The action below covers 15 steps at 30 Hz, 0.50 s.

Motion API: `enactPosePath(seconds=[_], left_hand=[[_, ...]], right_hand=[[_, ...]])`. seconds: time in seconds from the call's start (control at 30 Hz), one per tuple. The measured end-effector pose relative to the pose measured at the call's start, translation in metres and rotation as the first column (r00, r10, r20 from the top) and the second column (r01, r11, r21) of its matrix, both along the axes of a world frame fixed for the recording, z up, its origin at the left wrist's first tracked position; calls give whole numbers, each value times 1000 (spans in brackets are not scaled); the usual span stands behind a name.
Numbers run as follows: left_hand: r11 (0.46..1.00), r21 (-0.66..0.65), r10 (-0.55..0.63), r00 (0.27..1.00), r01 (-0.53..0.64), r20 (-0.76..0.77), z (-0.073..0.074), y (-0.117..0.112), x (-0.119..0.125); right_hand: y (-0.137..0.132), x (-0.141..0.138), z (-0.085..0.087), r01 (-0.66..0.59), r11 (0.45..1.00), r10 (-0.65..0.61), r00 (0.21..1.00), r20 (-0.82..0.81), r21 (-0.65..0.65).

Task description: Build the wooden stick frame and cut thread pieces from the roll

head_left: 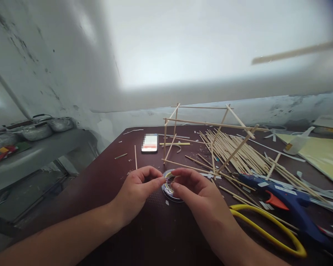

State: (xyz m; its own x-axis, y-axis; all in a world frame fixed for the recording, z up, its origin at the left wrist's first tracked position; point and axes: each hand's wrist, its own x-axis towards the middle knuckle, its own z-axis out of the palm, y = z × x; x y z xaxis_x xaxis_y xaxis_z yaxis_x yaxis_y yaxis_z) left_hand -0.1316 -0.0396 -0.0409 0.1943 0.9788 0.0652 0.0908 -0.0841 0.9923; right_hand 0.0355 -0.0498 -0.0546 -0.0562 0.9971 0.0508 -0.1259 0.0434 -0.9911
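A round spool (pixel 168 190) with a pale ring and a printed label lies flat on the dark table, partly covered by my fingers. My left hand (pixel 140 188) is at its left edge, thumb and forefinger pinched together. From the right, my right hand (pixel 195 188) reaches over the spool with its fingers curled and its thumb close to the fingertips. Whatever either pinch holds is too small or hidden to name. Just behind the hands stands a box-shaped frame of thin wooden sticks (pixel 194 122).
Many loose wooden sticks (pixel 238 153) lie to the right. Nearer are a blue glue gun (pixel 290 203) and yellow-handled scissors (pixel 269 225). A lit phone (pixel 150 143) lies behind my left hand. A small bottle (pixel 298 142) and yellow paper (pixel 323 157) are at far right.
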Motion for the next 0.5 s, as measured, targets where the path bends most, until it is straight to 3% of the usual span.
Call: enactPosePath(seconds=[0.23, 0.5], left_hand=[[997, -46, -62, 992, 67, 108, -3, -2, 3], [998, 23, -65, 998, 65, 13, -6, -2, 1]], right_hand=[[-8, 2, 8, -9, 984, -29, 977, 209, 179], [2, 0, 10, -60, 997, 57, 997, -60, -52]])
